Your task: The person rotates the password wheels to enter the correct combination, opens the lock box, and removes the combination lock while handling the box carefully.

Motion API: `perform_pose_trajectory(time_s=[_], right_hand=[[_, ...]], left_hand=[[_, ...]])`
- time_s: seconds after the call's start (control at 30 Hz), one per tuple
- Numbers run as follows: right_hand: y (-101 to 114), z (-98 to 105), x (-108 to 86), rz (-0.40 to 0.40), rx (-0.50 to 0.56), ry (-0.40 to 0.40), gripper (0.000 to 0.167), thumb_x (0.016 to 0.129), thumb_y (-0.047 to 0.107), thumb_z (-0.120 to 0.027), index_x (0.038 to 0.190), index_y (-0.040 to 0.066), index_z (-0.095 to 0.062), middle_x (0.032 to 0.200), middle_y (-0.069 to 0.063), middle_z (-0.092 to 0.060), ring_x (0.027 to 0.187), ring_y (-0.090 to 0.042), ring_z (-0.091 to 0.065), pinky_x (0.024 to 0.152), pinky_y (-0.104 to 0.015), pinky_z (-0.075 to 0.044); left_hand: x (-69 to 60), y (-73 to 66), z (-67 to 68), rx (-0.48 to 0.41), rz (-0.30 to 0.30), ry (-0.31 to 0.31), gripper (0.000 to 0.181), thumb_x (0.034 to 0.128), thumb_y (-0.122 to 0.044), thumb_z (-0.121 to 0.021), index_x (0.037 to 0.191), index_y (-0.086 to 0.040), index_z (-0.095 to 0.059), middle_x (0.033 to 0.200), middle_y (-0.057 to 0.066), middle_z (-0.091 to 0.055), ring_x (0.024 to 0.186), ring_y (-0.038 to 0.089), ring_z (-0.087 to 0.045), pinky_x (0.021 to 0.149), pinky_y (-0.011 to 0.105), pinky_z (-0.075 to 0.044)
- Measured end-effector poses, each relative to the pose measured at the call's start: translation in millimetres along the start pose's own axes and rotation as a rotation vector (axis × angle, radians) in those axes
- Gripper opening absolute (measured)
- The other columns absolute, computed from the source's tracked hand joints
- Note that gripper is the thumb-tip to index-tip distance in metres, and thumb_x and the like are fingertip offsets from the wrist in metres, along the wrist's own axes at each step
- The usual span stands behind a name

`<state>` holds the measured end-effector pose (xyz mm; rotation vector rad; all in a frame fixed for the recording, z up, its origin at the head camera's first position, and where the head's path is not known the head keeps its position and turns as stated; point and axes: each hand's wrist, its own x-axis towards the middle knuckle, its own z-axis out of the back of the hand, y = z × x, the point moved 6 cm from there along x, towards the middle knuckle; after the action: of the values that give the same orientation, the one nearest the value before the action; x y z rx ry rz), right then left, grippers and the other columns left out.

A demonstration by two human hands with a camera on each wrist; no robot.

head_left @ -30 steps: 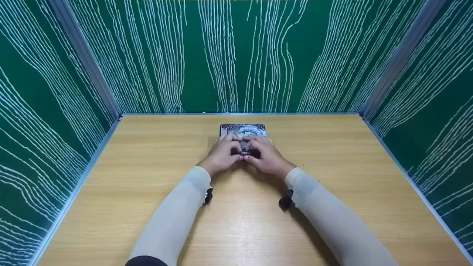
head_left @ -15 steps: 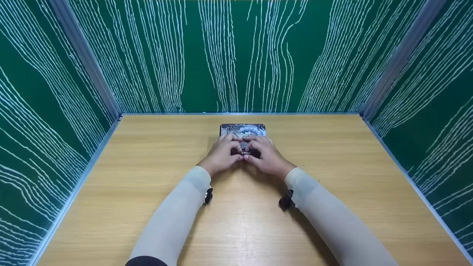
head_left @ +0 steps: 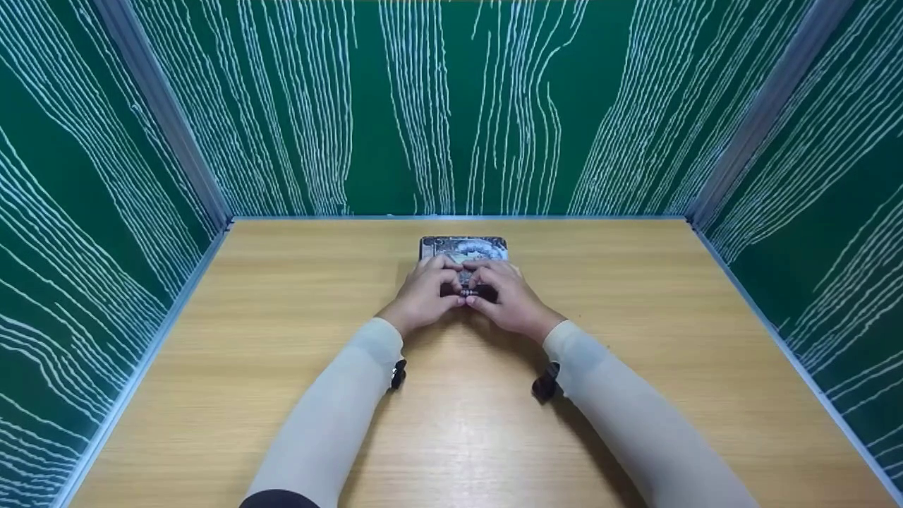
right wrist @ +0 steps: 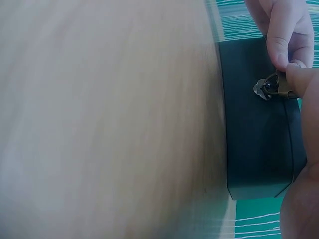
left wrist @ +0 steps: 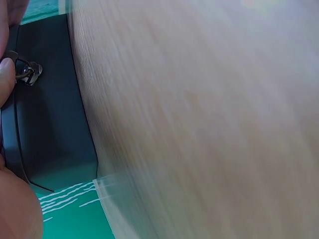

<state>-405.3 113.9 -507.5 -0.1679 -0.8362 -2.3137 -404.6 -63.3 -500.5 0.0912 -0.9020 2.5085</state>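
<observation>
A dark box [head_left: 474, 247] with a picture printed on its lid stands near the back of the table. Its plain dark front side [right wrist: 256, 144] faces me, with a silvery metal hasp [right wrist: 260, 89] near the lid seam. Through the hasp hangs a small bronze padlock [right wrist: 283, 84], partly covered by fingertips. My left hand [head_left: 423, 295] and right hand [head_left: 511, 298] lie over the lid's near part, thumbs almost meeting at the front. Both pinch the padlock between thumb and curled fingers. In the left wrist view the hasp [left wrist: 33, 74] shows beside a thumb tip.
The wooden table [head_left: 451, 423] stretches toward me. Green panels [head_left: 367, 106] with white wavy lines rise at the back and both sides, joined by grey corner posts. Each sleeve cuff carries a black wrist camera [head_left: 544, 384].
</observation>
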Motion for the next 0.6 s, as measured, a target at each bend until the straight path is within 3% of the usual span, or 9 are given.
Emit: perform_pose_trajectory(time_s=[0.6], right_hand=[[-1.9,0.0,0.2,-0.028,0.010,0.010,0.019,0.109,0.032,-0.077,0.120,0.018,-0.072,0.172,-0.005,-0.058,0.163,-0.039,-0.045,0.139,-0.064,-0.023]], left_hand=[[0.8,0.3,-0.3,0.004,0.008,-0.010,0.011,0.1004,-0.022,-0.087,0.099,-0.014,-0.079,0.156,0.001,-0.063,0.154,0.031,-0.049,0.133,0.052,-0.035]])
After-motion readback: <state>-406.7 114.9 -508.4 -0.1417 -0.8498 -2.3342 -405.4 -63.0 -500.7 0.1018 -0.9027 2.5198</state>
